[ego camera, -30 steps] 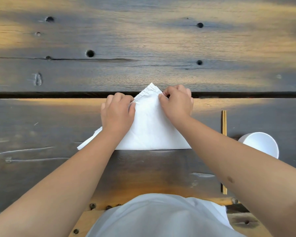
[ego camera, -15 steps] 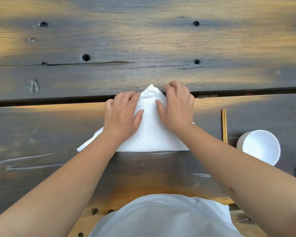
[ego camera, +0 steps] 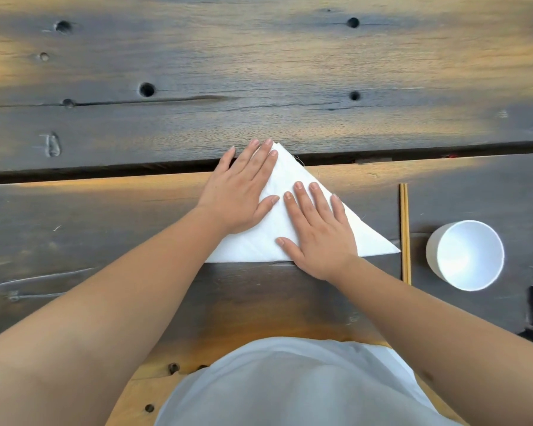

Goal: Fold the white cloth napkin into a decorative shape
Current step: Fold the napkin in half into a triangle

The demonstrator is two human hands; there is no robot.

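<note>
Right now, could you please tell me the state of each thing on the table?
napkin: folded into a flat triangle, apex pointing away
left hand: open, flat on the napkin's left side
right hand: open, flat on the napkin's right half
cup: upright, looks empty
chopsticks: lying side by side, between napkin and cup

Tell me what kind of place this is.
Probably a dining table being set, perhaps at a restaurant or for practice: a weathered plank table, chopsticks beside a white cup, and a white napkin folded into a triangle.
</note>
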